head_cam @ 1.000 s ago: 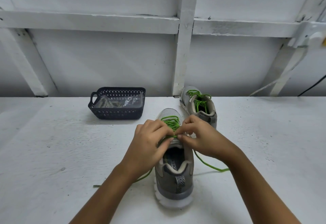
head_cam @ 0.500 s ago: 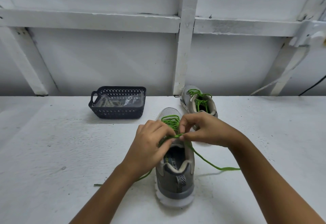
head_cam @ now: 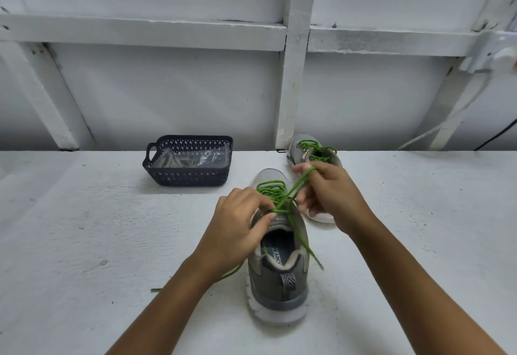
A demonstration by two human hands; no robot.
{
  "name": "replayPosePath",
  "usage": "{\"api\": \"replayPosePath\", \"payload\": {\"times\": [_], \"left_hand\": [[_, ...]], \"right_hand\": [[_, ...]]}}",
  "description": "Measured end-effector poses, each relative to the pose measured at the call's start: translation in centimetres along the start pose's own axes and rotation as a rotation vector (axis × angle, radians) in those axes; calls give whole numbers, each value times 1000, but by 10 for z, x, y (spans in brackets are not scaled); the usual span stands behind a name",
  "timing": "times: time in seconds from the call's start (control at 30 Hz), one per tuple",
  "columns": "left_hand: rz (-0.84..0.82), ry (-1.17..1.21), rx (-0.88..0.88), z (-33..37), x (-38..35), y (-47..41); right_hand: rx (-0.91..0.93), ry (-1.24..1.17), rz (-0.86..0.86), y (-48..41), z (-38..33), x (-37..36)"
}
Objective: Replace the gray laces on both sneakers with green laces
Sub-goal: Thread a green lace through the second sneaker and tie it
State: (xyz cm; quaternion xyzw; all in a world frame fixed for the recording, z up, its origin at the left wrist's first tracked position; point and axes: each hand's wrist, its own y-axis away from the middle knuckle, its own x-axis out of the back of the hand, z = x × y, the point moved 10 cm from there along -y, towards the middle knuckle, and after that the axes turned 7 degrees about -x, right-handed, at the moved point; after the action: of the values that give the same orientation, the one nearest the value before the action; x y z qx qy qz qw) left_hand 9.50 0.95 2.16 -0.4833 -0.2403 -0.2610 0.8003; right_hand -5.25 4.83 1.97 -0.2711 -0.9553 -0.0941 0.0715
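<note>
Head view: left grip [head_cam: 237,223] pinches green lace [head_cam: 275,195] over near sneaker [head_cam: 279,279]; right grip [head_cam: 330,195] pinches its loop, held higher above desk [head_cam: 84,242].

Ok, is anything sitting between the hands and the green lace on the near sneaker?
Nothing visible. The left hand pinches the green lace at the top eyelets of the near sneaker, and the right hand holds a length of it lifted. The far sneaker lies behind the right hand.

Bare forearms, bare left hand [head_cam: 237,224] and right hand [head_cam: 331,195], short plain nails
</note>
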Motion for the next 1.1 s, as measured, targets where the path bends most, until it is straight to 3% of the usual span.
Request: {"api": "replayPosePath", "payload": {"times": [0.03, 0.1, 0.2, 0.3, 0.37, 0.43, 0.47, 0.53, 0.7, 0.8, 0.93, 1.1], "left_hand": [[-6, 5, 5, 0, 0, 1], [-19, 14, 8, -1, -1, 2], [-43, 26, 2, 1, -2, 4], [-61, 48, -9, 3, -2, 6], [-76, 74, -23, 5, -2, 8], [-63, 108, -10, 3, 0, 10], [-35, 127, 13, 2, 2, 11], [32, 147, 105, -7, 8, 12], [-9, 191, 473, -42, -5, 21], [-62, 228, 619, -52, -15, 26], [-163, 194, 695, -56, -22, 27], [-118, 299, 675, -56, -17, 23]], "right_hand": [[-17, -125, -10, 1, 1, 1], [64, -114, 35, 4, -5, 10], [236, 175, 139, 16, -14, 24], [216, 529, 194, 31, -9, 36], [39, 815, 22, 37, 14, 32], [-164, 1029, -265, 50, 46, 22], [-234, 1046, -362, 57, 57, 19], [-220, 981, -382, 57, 56, 17], [90, 721, 36, 27, 13, 23], [119, 697, 100, 20, 14, 1], [77, 702, 142, 11, 27, -13], [63, 565, 153, 8, 33, -1]]}}
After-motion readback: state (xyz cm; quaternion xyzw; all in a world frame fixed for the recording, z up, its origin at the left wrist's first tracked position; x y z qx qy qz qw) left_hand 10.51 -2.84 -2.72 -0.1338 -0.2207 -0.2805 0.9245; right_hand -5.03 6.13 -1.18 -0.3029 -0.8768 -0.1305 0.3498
